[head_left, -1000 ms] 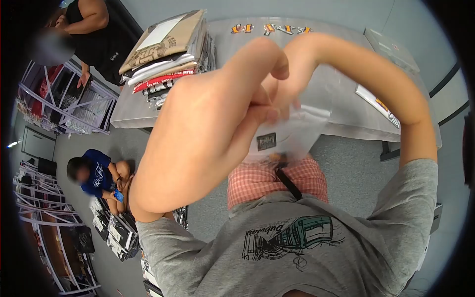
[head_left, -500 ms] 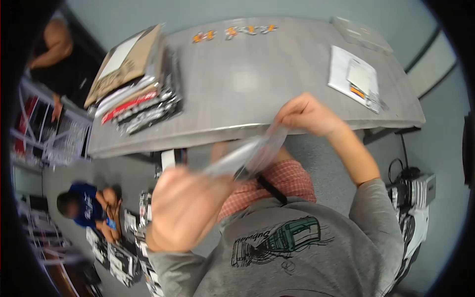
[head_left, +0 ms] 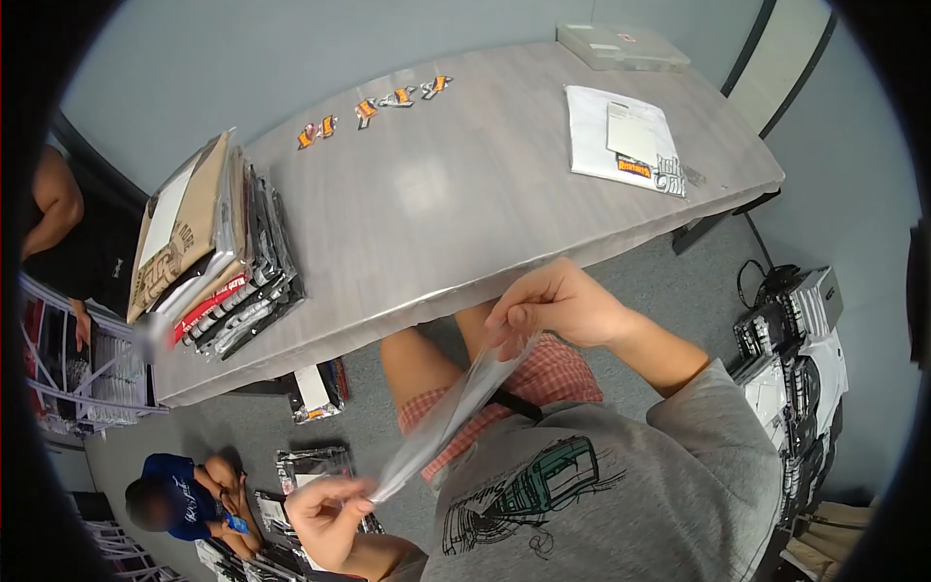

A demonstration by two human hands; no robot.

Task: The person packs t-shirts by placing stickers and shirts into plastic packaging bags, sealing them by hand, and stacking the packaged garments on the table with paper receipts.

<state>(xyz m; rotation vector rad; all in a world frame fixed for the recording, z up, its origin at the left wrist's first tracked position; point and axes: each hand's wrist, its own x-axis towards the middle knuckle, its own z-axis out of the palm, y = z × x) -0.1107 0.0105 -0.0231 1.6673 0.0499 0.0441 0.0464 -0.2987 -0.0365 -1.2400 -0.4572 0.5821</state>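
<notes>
A clear plastic bag (head_left: pixel 446 412) hangs stretched between my hands, in front of the table's near edge and above my lap. My left hand (head_left: pixel 332 514) pinches its lower end between thumb and fingers. The bag's upper end is held by my right hand (head_left: pixel 553 308), with thumb and fingers closed on it. What is inside the bag cannot be made out at this angle. On the table (head_left: pixel 417 242) lie several small orange and black tags (head_left: pixel 367 111) and a folded white garment (head_left: pixel 599 136) with a pale card and an orange label on it.
A tall stack of bagged garments (head_left: pixel 208 247) stands on the table's left end. A clear plastic case (head_left: pixel 623 48) lies at the back right. One person (head_left: pixel 189 500) sits on the floor; another (head_left: pixel 73 223) is at the left. More bagged goods (head_left: pixel 790 373) are stacked at right.
The view has shifted, showing more of the table. My hands have moved apart and lower, and the bag has swung from open-faced to edge-on between them.
</notes>
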